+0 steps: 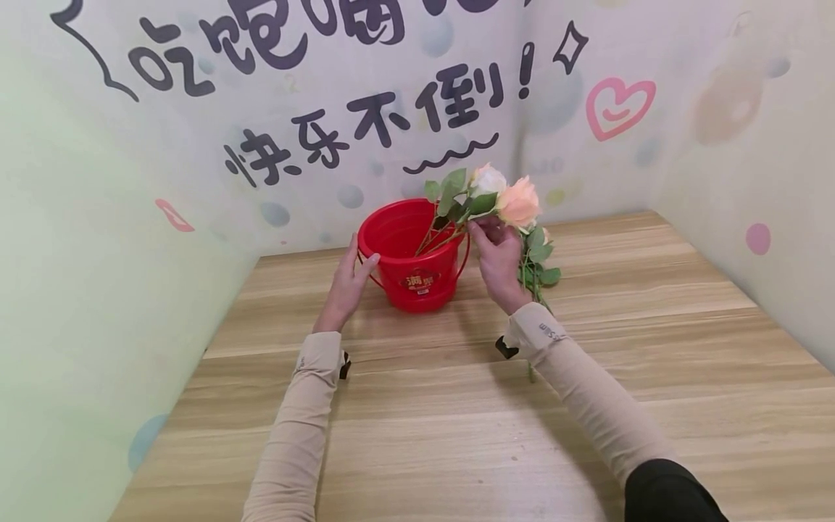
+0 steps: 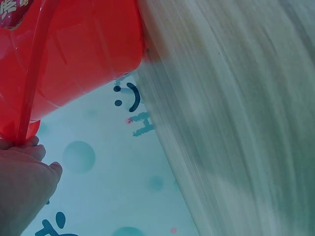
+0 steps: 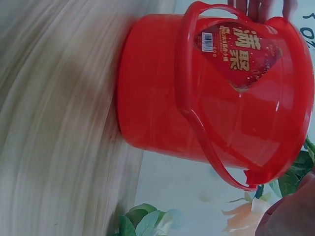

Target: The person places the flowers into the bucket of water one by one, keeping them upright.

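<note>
A red plastic bucket (image 1: 417,279) with a printed label stands upright near the back wall. My left hand (image 1: 342,286) holds it at the left side of the rim; in the left wrist view those fingers (image 2: 29,150) are by the handle's end. Over the right side of the rim, my right hand (image 1: 501,261) pinches the stems of a peach rose (image 1: 519,201) and a paler rose (image 1: 488,181). Both heads lean right, outside the bucket, while their stems slant down into its opening. Leaves (image 3: 295,172) show beside the right hand in the right wrist view.
More flowers with green leaves (image 1: 540,254) lie on the wooden table (image 1: 424,420) right of the bucket, partly hidden by my right hand and forearm. A wall with printed lettering (image 1: 385,119) closes off the back, and side walls flank the table.
</note>
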{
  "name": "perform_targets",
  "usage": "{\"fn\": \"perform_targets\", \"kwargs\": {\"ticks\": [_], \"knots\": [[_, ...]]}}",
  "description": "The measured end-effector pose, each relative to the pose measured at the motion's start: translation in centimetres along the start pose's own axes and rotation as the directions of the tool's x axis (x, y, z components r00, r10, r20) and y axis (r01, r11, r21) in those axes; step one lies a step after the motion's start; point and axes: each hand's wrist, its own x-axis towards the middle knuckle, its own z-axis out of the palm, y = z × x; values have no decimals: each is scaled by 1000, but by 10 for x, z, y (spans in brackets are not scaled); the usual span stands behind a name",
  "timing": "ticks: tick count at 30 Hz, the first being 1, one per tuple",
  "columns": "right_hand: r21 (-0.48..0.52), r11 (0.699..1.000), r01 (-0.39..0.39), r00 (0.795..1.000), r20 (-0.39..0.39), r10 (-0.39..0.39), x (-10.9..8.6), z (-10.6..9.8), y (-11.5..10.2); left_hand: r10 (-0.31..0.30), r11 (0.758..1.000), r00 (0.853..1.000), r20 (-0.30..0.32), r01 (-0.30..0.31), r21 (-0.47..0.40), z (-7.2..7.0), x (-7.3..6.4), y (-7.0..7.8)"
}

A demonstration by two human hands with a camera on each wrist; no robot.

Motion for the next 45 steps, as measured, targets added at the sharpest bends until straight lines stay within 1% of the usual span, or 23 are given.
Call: {"fn": "perform_targets", "kwargs": {"ticks": [7, 13, 20, 31, 36, 45], "knots": [[-74, 997, 9, 999, 38, -6, -2, 3, 3, -1, 1000, 1000, -2, 1, 2, 0, 1, -1], [-90, 996, 15, 998, 61, -9, -2, 6, 7, -6, 1000, 1000, -1, 6, -7, 0, 1, -2], [-110, 994, -9, 997, 81, 18, -2, 6, 7, 3, 1000, 1000, -5, -3, -17, 0, -1, 0], [-184, 980, -72, 994, 62, 85, -1, 6, 5, -6, 1000, 1000, -1, 6, -23, 0, -1, 0], [-189, 978, -93, 992, 64, 106, 0, 6, 5, -1, 1000, 1000, -7, 1, -24, 1, -1, 0], [-199, 971, -131, 988, 59, 145, 0, 5, 9, -15, 1000, 1000, -12, 15, -13, 1, -1, 0]]}}
